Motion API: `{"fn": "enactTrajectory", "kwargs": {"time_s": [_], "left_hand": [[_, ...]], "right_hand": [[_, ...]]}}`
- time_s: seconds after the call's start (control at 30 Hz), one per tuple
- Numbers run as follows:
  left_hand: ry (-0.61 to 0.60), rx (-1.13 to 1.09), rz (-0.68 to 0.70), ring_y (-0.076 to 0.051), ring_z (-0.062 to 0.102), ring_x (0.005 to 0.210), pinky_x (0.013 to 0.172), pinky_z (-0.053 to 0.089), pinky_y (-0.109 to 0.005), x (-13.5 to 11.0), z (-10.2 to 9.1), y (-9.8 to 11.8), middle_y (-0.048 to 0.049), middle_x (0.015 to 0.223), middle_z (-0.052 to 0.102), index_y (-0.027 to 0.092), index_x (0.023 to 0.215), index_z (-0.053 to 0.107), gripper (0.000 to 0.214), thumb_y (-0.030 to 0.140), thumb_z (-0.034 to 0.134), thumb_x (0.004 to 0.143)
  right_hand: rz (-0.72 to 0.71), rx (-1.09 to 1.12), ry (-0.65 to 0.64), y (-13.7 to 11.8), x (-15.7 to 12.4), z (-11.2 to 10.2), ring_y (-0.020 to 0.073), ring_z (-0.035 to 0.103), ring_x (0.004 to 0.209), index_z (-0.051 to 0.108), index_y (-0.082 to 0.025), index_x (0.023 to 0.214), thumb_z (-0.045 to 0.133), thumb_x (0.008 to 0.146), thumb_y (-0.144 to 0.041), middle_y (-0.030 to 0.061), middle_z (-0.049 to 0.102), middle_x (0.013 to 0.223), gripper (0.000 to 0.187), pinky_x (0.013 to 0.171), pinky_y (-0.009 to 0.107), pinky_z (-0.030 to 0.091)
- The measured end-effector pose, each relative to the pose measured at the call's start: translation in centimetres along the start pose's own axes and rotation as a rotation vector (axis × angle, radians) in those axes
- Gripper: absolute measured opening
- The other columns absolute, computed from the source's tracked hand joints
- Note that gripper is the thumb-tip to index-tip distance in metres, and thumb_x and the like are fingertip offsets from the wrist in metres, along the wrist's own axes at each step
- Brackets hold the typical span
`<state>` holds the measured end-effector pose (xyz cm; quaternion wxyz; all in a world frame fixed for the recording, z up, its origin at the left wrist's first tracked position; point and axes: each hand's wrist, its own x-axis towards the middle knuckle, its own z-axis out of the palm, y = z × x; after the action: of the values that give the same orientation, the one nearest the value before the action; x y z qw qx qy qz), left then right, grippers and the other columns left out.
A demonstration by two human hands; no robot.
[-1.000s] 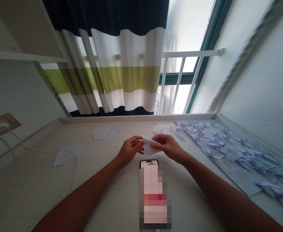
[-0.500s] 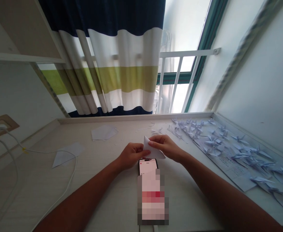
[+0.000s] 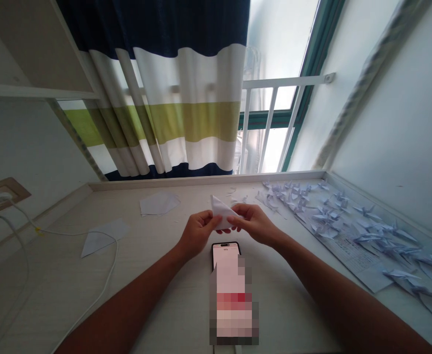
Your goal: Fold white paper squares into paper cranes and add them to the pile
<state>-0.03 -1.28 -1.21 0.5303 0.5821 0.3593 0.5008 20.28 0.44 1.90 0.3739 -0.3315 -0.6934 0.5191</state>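
Broadly, your desk (image 3: 179,305) spreads below a striped curtain (image 3: 193,115). On its right side, folded cranes (image 3: 326,230) lie clustered, some on a printed sheet (image 3: 359,268). Nearest you is the phone (image 3: 230,280), its screen mostly pixelated. Just beyond it, your left hand (image 3: 197,233) and right hand (image 3: 256,223) both pinch the folded paper (image 3: 221,209), which sits between them, one corner pointing away from you. Past your right hand lie small scraps (image 3: 240,200).
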Motion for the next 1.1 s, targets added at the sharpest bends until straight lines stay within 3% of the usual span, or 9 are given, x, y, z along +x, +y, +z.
{"fn": "enactTrajectory", "kwargs": {"time_s": [0.1,0.23,0.37,0.57,0.8,0.97,1.1], "left_hand": [[0.101,-0.086,-0.006,-0.026,0.077,0.077,0.070,0.058,-0.035,0.4,-0.2,0.5,-0.0111,0.083,0.079,0.012,0.094,0.075,0.042,0.053,0.079,0.084],[0.116,-0.157,-0.009,-0.027,0.078,0.083,0.070,0.060,-0.035,0.7,-0.6,0.3,-0.0111,0.090,0.080,0.012,0.091,0.076,0.041,0.052,0.079,0.084],[0.141,-0.201,-0.026,-0.027,0.079,0.085,0.075,0.062,-0.038,0.6,-1.0,-0.2,-0.0119,0.095,0.080,0.012,0.105,0.077,0.047,0.056,0.073,0.089],[0.088,-0.203,-0.045,-0.027,0.076,0.096,0.080,0.061,-0.038,0.6,-1.2,0.0,-0.0128,0.106,0.078,0.014,0.113,0.075,0.046,0.053,0.074,0.089],[0.120,-0.330,-0.021,-0.018,0.070,0.080,0.072,0.057,-0.030,1.1,-2.0,0.1,-0.0047,0.089,0.076,0.018,0.115,0.072,0.044,0.047,0.080,0.084],[0.252,-0.214,0.005,-0.016,0.067,0.072,0.069,0.056,-0.028,1.0,-1.3,-0.4,-0.0035,0.080,0.075,0.015,0.099,0.074,0.043,0.045,0.090,0.073],[0.277,-0.283,-0.031,-0.016,0.068,0.067,0.066,0.057,-0.029,1.1,-1.2,-0.3,-0.0024,0.078,0.075,0.016,0.097,0.074,0.042,0.043,0.091,0.070]], "right_hand": [[-0.061,-0.135,0.049,0.3,0.0,-0.1,0.0201,0.070,0.076,0.077,-0.017,0.096,0.078,0.085,-0.055,0.0074,0.076,0.089,0.039,0.069,0.034,0.058],[-0.076,-0.229,0.052,0.7,0.1,-0.1,0.0216,0.073,0.076,0.078,-0.018,0.099,0.075,0.088,-0.053,0.0075,0.077,0.089,0.037,0.070,0.037,0.060],[-0.139,-0.220,0.086,1.1,0.0,-0.3,0.0226,0.075,0.079,0.075,-0.021,0.111,0.075,0.090,-0.047,0.0074,0.078,0.097,0.033,0.075,0.041,0.062],[-0.164,-0.217,0.178,1.2,-0.1,-0.4,0.0224,0.073,0.074,0.076,-0.021,0.094,0.066,0.095,-0.046,0.0050,0.077,0.079,0.027,0.074,0.042,0.060],[-0.130,-0.155,-0.002,0.6,-0.2,-0.2,0.0205,0.073,0.073,0.075,-0.019,0.083,0.064,0.097,-0.055,0.0063,0.075,0.079,0.040,0.072,0.038,0.061],[-0.117,-0.193,0.069,1.2,-0.1,0.5,0.0208,0.075,0.071,0.076,-0.017,0.101,0.065,0.096,-0.056,0.0085,0.077,0.089,0.040,0.067,0.037,0.063],[-0.173,-0.190,0.155,1.6,-0.1,0.7,0.0214,0.075,0.073,0.077,-0.020,0.116,0.064,0.096,-0.046,0.0091,0.077,0.098,0.036,0.070,0.039,0.063]]}}
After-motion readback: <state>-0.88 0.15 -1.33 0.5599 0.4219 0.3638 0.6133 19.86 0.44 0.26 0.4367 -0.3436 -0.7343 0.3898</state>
